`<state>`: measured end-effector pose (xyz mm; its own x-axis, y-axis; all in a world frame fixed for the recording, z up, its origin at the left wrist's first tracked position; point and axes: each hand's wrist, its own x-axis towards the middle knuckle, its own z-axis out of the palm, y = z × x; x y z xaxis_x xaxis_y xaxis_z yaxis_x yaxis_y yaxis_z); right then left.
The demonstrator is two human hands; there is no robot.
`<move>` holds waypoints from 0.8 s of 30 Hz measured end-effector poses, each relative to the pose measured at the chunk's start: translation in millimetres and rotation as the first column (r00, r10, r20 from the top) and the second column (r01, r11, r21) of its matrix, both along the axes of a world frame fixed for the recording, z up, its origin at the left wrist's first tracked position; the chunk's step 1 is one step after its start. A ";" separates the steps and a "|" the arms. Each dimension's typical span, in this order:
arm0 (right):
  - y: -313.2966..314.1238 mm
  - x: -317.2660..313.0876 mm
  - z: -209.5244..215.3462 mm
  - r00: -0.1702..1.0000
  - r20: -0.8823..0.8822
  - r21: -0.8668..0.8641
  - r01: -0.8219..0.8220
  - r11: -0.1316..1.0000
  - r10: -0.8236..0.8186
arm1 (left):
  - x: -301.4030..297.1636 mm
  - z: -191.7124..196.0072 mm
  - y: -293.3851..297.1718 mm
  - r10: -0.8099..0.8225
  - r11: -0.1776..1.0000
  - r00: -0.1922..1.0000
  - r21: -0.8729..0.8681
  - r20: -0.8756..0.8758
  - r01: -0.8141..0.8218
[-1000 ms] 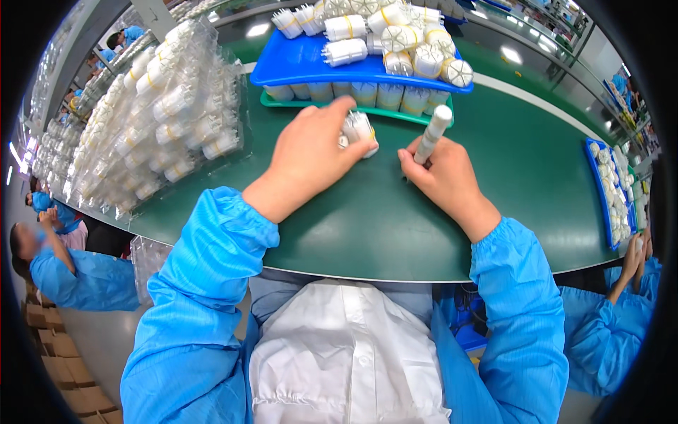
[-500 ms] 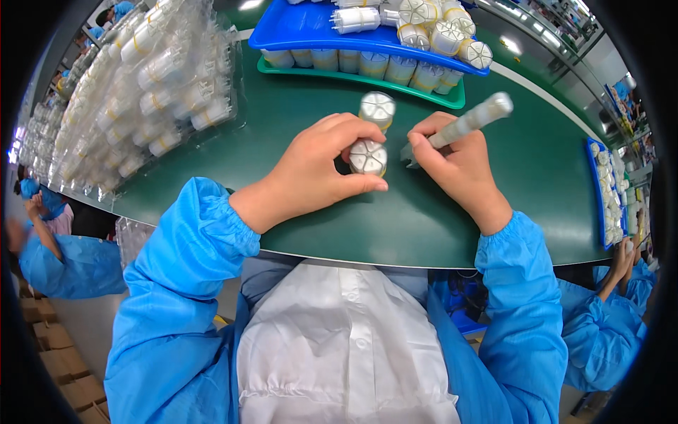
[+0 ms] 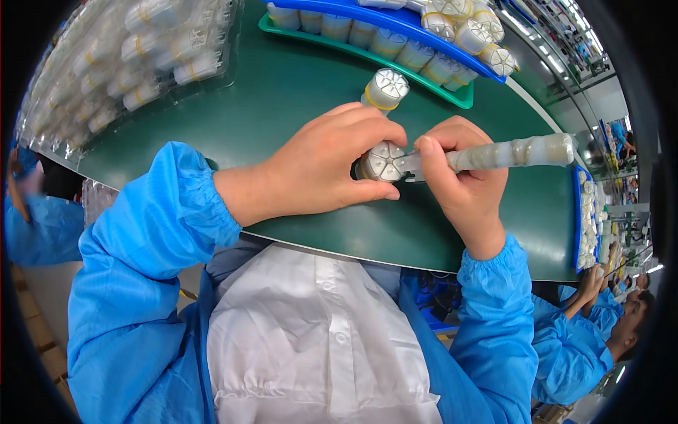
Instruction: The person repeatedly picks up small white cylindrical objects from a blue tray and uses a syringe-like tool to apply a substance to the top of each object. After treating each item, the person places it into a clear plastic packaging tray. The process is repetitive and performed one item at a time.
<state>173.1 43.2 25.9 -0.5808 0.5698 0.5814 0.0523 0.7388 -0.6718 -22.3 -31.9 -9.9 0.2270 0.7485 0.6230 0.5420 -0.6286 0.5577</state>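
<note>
My left hand (image 3: 311, 166) is closed round a short white cylinder (image 3: 383, 162), thumb and fingers on its sides. Its round face, divided into wedge segments, points up. My right hand (image 3: 466, 180) grips a hand tool (image 3: 526, 152) with a thick, pale, wrapped handle and a flat metal tip; its exact kind is unclear. That tip meets the right edge of the cylinder's face, and the handle slants out to the right. Just beyond my left fingers stands another white cylinder (image 3: 387, 90) with a yellow band, its lower part partly hidden by my hand.
A blue tray (image 3: 395, 32) of similar cylinders rests above a green tray (image 3: 462, 97) of more at the back. Clear plastic packs (image 3: 141, 63) of cylinders are piled at far left. Another blue tray (image 3: 578, 219) lies at the right edge, near a co-worker's hands (image 3: 590, 286).
The tool's tip has come onto the face of the held cylinder, and its handle has swung lower to the right. The whole view has shifted and tilted slightly.
</note>
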 end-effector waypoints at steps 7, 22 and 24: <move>-2.3 -2.4 -5.5 1.000 0.010 -0.073 -0.001 0.997 0.002 | 2.3 4.8 -4.1 0.051 0.996 0.999 -0.078 -0.017 -0.053; -1.6 -1.5 -3.7 1.000 -0.004 -0.159 -0.009 0.987 0.008 | 0.4 5.1 -3.4 0.057 0.998 0.993 0.047 -0.108 -0.052; -0.3 0.2 -5.3 1.000 -0.006 -0.134 -0.008 0.991 0.008 | 3.1 4.9 -5.7 0.066 0.995 0.992 -0.065 -0.105 -0.073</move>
